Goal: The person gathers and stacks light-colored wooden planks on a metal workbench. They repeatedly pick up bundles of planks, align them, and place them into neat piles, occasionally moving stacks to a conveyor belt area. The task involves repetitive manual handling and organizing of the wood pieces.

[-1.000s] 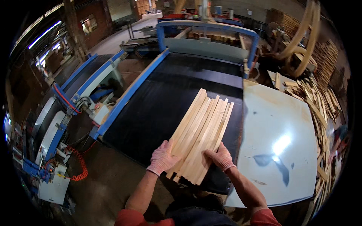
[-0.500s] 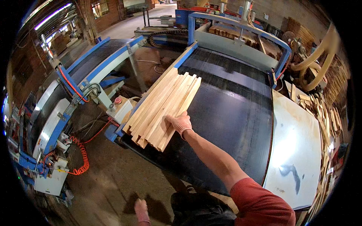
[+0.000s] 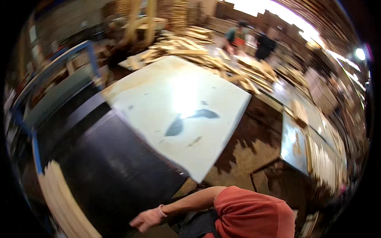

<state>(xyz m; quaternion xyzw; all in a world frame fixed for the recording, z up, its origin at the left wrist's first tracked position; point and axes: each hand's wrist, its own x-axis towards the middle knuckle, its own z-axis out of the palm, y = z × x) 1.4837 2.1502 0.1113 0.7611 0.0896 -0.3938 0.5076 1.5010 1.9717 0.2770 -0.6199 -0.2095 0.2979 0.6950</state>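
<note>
My right hand, in a pale knit glove, hangs over the near end of a black conveyor belt. It is a little blurred; the fingers look loosely stretched and hold nothing. A bundle of light wooden strips lies along the belt's left side, apart from the hand, its near end cut off by the rim of the view. My left hand is out of sight.
A pale metal-topped table adjoins the belt's right side. Beyond it lie heaped wooden offcuts. Two people stand at the back, one in an orange apron. Farther right, wooden strips stand beside another table. A blue frame spans the belt.
The view has swung to the right. My right hand has come off the wooden strips and moved back from them. My left hand has left the view.
</note>
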